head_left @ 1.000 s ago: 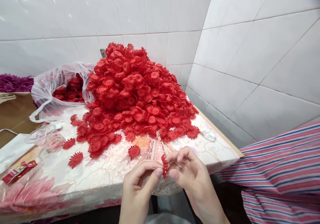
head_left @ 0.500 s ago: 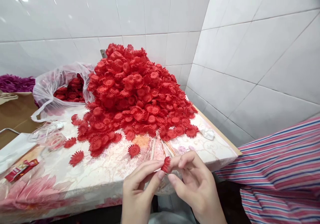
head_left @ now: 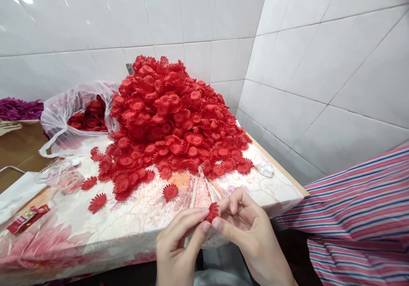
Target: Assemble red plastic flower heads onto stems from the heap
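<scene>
A small red artificial flower [head_left: 212, 212] with fringed petals is held in front of the table's edge. My left hand [head_left: 183, 233] pinches its left side between thumb and fingertips. On the other side, the thumb and index finger of my right hand [head_left: 247, 226] close on its right edge, with the remaining fingers curled behind. Just beyond my hands a single red flower [head_left: 170, 192] lies on the floral tablecloth [head_left: 137, 218]. Farther back rises a big heap of the same red flowers [head_left: 179, 120].
Left of the heap stands a clear plastic bag [head_left: 56, 120] with darker red flowers inside. A cardboard box [head_left: 22, 145], purple flowers [head_left: 21, 108] and a red wrapper [head_left: 28, 218] are at far left. Striped cloth [head_left: 358, 205] hangs at right. Tiled walls [head_left: 287, 64] enclose the corner.
The flower has turned slightly between my fingers. My right thumb has moved up and left against its edge, while my left hand has barely moved.
</scene>
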{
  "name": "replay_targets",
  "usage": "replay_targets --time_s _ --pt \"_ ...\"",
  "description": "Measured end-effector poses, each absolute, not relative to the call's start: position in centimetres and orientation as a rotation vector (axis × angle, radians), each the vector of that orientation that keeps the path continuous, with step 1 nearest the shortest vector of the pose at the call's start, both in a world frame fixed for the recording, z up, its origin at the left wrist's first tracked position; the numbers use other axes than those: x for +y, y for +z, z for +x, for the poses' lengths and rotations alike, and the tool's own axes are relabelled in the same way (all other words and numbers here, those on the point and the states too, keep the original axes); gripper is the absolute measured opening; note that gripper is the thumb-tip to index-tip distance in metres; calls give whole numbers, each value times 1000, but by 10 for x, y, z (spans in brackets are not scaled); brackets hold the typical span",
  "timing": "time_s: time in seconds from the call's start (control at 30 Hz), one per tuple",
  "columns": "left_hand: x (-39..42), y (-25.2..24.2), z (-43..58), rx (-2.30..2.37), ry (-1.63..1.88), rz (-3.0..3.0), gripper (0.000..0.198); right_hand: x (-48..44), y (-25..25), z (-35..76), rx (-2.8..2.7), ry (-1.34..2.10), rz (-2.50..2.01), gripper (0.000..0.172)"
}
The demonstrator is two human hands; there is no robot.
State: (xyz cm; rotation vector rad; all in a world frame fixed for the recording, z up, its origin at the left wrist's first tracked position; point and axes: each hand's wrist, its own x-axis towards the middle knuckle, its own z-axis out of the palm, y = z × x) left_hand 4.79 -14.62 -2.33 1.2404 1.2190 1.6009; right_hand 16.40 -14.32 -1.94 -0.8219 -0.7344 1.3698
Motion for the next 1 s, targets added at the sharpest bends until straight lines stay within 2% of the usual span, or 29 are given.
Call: replay_targets --time_s 0.33,0.47,0.77,1.0 --pt "-148 -22 50 1223 1513 941 14 -145 -15 160 -745 1344 -779 29" --pt "-148 -20 48 1178 1431 776 20 -146 -17 160 -725 1437 -703 28" --pt "-138 -19 41 952 1149 612 20 -136 -25 169 -669 1718 -591 35" --pt "-141 -21 40 922 1277 788 34 -140 -19 164 -763 1487 -790 34"
